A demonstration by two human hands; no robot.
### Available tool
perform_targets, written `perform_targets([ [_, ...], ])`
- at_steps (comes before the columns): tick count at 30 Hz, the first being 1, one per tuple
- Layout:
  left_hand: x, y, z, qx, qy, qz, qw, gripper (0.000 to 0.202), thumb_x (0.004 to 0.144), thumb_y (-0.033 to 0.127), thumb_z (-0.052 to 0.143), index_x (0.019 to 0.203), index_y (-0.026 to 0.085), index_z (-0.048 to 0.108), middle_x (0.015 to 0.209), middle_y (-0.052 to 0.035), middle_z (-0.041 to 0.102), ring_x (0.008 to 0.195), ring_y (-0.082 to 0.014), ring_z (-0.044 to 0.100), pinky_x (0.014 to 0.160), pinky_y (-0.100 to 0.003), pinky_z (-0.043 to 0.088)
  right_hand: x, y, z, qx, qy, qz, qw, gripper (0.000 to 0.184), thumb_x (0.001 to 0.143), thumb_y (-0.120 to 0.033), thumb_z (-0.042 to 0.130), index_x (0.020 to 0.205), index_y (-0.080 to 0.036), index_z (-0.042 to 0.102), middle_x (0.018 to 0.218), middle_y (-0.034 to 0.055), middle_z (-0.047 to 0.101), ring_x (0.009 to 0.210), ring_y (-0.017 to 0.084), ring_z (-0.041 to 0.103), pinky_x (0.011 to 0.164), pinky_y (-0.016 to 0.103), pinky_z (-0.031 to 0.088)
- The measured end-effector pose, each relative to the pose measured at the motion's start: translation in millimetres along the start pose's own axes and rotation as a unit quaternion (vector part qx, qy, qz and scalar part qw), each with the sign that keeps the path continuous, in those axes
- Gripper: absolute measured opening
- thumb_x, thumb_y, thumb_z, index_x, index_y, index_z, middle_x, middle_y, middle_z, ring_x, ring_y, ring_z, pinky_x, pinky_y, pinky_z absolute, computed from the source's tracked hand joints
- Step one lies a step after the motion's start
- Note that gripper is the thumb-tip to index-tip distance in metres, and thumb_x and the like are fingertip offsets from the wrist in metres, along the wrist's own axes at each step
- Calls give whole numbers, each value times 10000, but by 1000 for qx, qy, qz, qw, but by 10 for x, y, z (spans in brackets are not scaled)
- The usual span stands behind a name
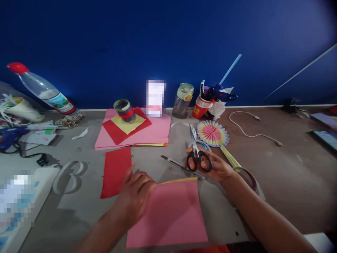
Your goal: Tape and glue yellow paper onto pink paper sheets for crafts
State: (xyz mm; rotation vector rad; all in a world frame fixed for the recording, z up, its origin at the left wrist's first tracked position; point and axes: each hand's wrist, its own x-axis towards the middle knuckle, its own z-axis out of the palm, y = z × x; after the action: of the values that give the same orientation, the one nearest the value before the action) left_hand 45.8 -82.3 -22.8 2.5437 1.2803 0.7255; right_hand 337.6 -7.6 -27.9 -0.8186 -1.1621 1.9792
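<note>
My right hand [217, 165] holds a pair of scissors [195, 149] with black handles, their closed blades pointing away from me. Beneath it, a utility knife [177, 164] lies on the table. My left hand [138, 188] is over the left edge of a pink paper sheet [173, 214], its fingers loosely bent and apart, with nothing visible in them. Along the far edge of that sheet shows a thin yellow strip [181, 180]. A red paper rectangle [116, 172] lies just beyond my left fingers, partly hidden by them.
A pink paper stack [158, 130] carries a tape-wrapped jar [125, 110]. Behind stand a lit phone [156, 98], a bottle [182, 102] and a red cup of tools [201, 108]. A paper rosette [212, 133] lies right; a glue gun [13, 137] and power strip [28, 207] are left.
</note>
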Motion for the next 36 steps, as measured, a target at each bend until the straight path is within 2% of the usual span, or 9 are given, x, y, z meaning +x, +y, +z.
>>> perform_targets([
  [5, -24, -163, -41, -18, 13, -40, 999, 193, 906, 104, 431, 894, 213, 590, 829, -4, 669, 827, -154, 602, 1140, -557, 166, -105, -56, -114, -90, 23, -23, 995, 594, 686, -461, 766, 1207, -238, 586, 796, 37, 658, 720, 179, 582, 624, 293, 439],
  [12, 1, -341, -28, -16, -29, -82, 996, 160, 916, 186, 445, 890, 219, 600, 834, -12, 671, 829, -161, 611, 1127, -512, 217, -62, -57, -96, -172, 41, -4, 984, 541, 715, -366, 752, 1195, -213, 556, 888, 62, 685, 750, 167, 618, 610, 279, 474],
  [17, 17, -401, 14, -16, -17, -83, 996, 150, 917, 228, 460, 961, 237, 603, 873, 2, 674, 872, -157, 619, 1135, -490, 214, 21, 59, -68, -263, 130, -44, 955, 488, 722, -263, 686, 1187, -225, 543, 962, 59, 684, 730, 153, 607, 634, 294, 488],
  [21, 20, -441, 47, -22, -17, -78, 997, 153, 925, 242, 460, 1015, 245, 584, 901, -2, 681, 892, -161, 619, 1141, -497, 193, 40, 165, -116, -319, 175, -58, 930, 467, 719, -205, 605, 1184, -214, 569, 857, 29, 661, 721, 172, 606, 638, 308, 486],
  [25, 34, -465, 66, -20, -16, -82, 996, 150, 922, 247, 471, 1019, 244, 585, 908, -2, 686, 890, -166, 628, 1130, -506, 212, 23, 163, -135, -367, 207, -62, 905, 450, 703, -184, 590, 1153, -204, 603, 787, 3, 620, 706, 167, 589, 638, 300, 476],
  [27, 39, -473, 74, -25, -11, -86, 996, 147, 923, 249, 473, 1021, 240, 582, 912, -4, 689, 891, -171, 633, 1131, -510, 209, 12, 132, -120, -371, 203, -52, 905, 433, 703, -199, 601, 1136, -203, 607, 765, -3, 606, 654, 151, 565, 607, 291, 464],
  [30, 41, -481, 84, -26, -6, -92, 995, 145, 923, 254, 472, 1009, 238, 588, 911, -4, 696, 886, -173, 638, 1130, -512, 214, 10, 92, -85, -341, 191, -26, 920, 443, 716, -266, 620, 1153, -202, 586, 759, 5, 603, 614, 150, 547, 560, 290, 445],
  [33, 40, -483, 94, -29, -1, -98, 995, 147, 926, 258, 470, 1007, 236, 590, 900, -1, 695, 874, -169, 641, 1133, -511, 211, 25, 92, -61, -310, 183, -12, 933, 449, 733, -326, 625, 1159, -195, 572, 774, 27, 619, 666, 178, 577, 572, 306, 454],
  [36, 42, -478, 104, -42, 1, -100, 994, 139, 928, 253, 470, 1006, 233, 583, 894, 5, 689, 860, -164, 643, 1139, -514, 192, 37, 133, -62, -311, 184, -14, 932, 435, 740, -318, 616, 1154, -193, 565, 823, 51, 654, 687, 184, 588, 577, 308, 456],
])
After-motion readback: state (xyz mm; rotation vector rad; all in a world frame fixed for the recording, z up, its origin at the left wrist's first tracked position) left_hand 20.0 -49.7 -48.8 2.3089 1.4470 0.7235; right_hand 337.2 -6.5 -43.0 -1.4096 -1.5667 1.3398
